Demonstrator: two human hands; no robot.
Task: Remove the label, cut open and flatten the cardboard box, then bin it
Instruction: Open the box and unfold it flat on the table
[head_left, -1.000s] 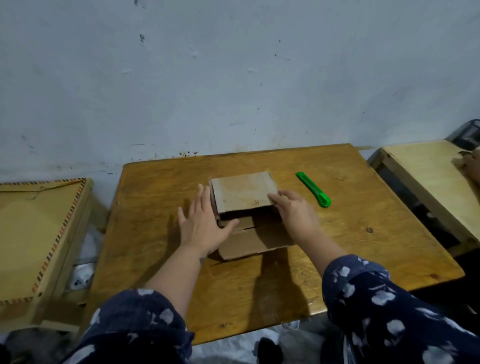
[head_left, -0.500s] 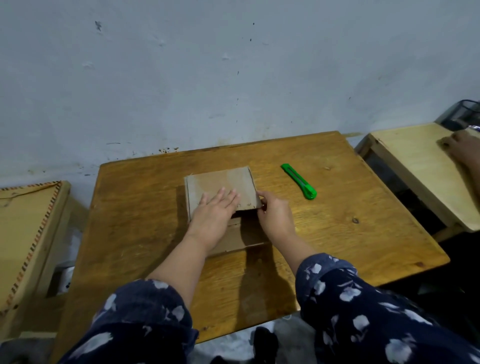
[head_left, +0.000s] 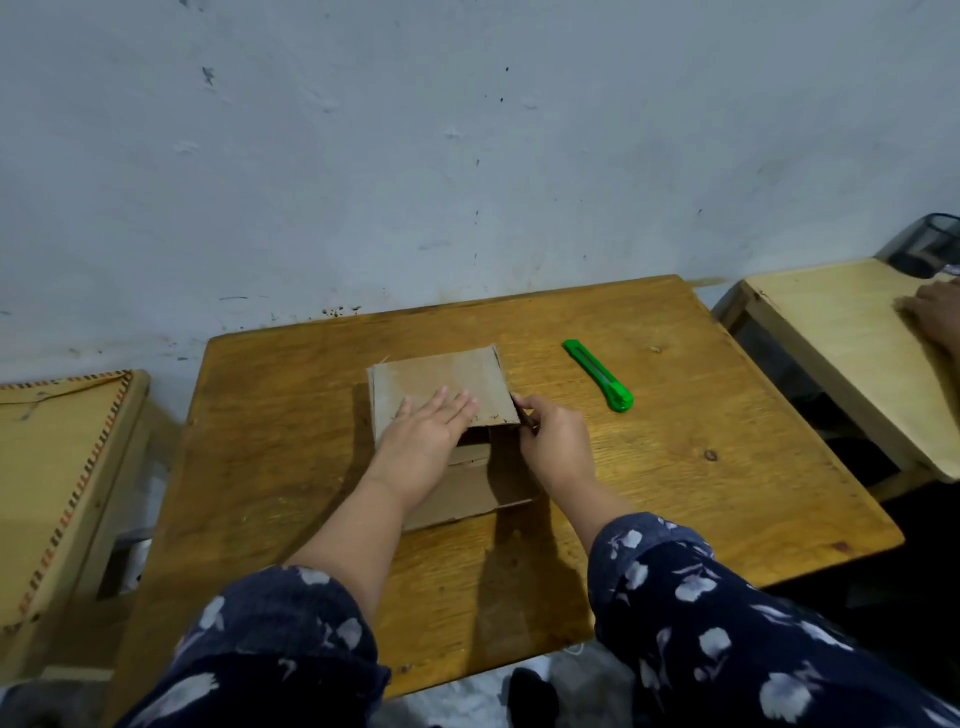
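Observation:
A brown cardboard box (head_left: 441, 384) lies in the middle of the wooden table (head_left: 675, 467), its near end open with a flap lying toward me. My left hand (head_left: 428, 434) presses flat on the box's top panel, fingers straight. My right hand (head_left: 553, 441) is at the box's right near corner, with thumb and fingers pinching the panel's edge. A green utility knife (head_left: 597, 375) lies on the table to the right of the box, apart from both hands. No label is visible on the box.
A pale wooden table (head_left: 841, 343) stands to the right with another person's hand (head_left: 935, 317) on it and a dark mesh container (head_left: 924, 249) behind. At the left is a tan piece of furniture with striped trim (head_left: 57, 467). A bluish wall is behind.
My left hand moved from the box's left side onto its top panel and now presses it down. My right hand shifted to the right corner edge. The box looks flatter.

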